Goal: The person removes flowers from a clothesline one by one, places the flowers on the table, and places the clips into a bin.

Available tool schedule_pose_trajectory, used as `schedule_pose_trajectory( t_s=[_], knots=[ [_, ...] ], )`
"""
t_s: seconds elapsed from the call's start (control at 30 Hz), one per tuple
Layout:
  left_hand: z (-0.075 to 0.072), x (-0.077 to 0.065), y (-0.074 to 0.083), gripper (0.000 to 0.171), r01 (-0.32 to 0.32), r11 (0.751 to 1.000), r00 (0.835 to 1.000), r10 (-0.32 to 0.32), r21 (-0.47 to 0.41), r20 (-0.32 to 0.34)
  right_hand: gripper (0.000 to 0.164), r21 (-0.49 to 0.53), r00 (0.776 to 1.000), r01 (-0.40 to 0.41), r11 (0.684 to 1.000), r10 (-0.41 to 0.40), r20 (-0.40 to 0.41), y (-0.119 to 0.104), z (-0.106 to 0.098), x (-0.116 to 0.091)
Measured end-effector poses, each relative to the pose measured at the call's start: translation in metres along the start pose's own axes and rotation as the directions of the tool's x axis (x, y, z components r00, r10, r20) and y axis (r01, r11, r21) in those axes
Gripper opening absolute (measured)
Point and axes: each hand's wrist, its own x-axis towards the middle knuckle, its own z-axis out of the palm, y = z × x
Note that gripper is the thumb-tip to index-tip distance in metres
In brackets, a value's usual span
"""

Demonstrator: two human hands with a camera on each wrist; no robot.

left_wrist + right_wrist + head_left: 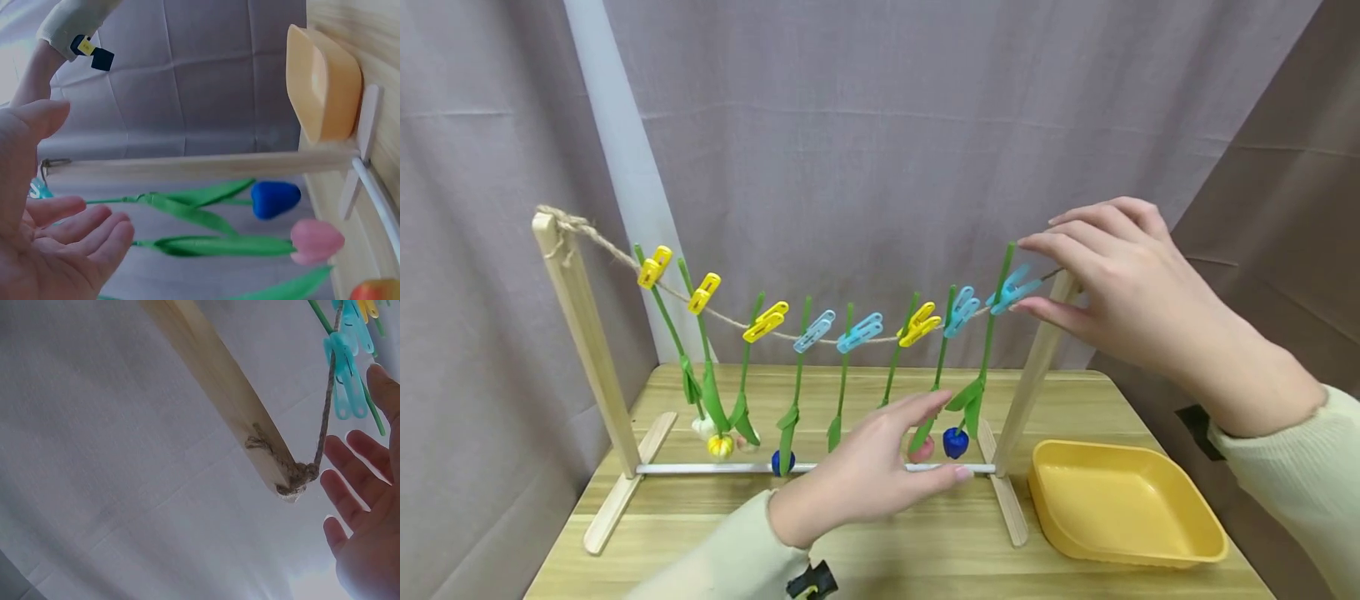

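Note:
Artificial tulips hang head down from a twine line, each stem held by a yellow or blue clothespin. My right hand is spread beside the rightmost blue clothespin; in the right wrist view its fingers are apart from that clip. Below that clip hangs a dark blue tulip, with a pink tulip beside it. My left hand is held lower, in front of the flowers, fingers extended and nothing in them. It partly hides the pink tulip and one more flower head.
A wooden frame with a left post, a right post and a white bottom bar stands on the wooden table. The yellow basin sits at the right. A grey curtain hangs behind.

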Motion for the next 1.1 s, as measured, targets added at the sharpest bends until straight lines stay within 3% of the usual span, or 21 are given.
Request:
schedule_pose_trajectory(
  t_s=[0.17, 0.23, 0.37, 0.47, 0.73, 0.87, 1.1],
  knots=[
    [0.01, 0.016, 0.004, 0.08, -0.042, 0.996, 0.999, 0.04, -0.074, -0.023, 0.062, -0.007, 1.0, 0.007, 1.0, -0.007, 0.014, 0.003, 0.006, -0.001],
    [0.014, 0.021, 0.006, 0.083, -0.047, 0.997, 0.999, 0.046, -0.064, -0.03, 0.061, -0.008, 0.999, 0.006, 1.0, -0.006, 0.037, 0.004, 0.006, -0.001],
    [0.022, 0.033, 0.006, 0.086, -0.044, 0.998, 0.998, 0.041, -0.045, -0.054, 0.041, -0.014, 0.996, 0.012, 1.0, -0.01, 0.085, 0.006, 0.007, -0.001],
    [0.027, 0.043, 0.005, 0.085, -0.044, 0.995, 0.996, 0.037, -0.086, -0.078, 0.037, -0.023, 0.994, 0.019, 1.0, -0.017, 0.107, 0.005, 0.006, -0.001],
    [0.035, 0.069, 0.007, 0.076, -0.13, 0.967, 0.98, 0.092, -0.218, -0.177, 0.032, -0.019, 0.994, 0.023, 1.0, -0.021, 0.105, 0.004, 0.008, -0.001],
    [0.036, 0.078, 0.008, 0.063, -0.191, 0.957, 0.96, 0.134, -0.221, -0.246, 0.034, -0.019, 0.993, 0.024, 1.0, -0.022, 0.116, 0.005, 0.01, -0.002],
    [0.039, 0.087, 0.007, 0.047, -0.335, 0.922, 0.897, 0.249, -0.194, -0.364, 0.035, -0.026, 0.992, 0.016, 1.0, -0.012, 0.124, 0.008, 0.015, -0.004]
  ],
)
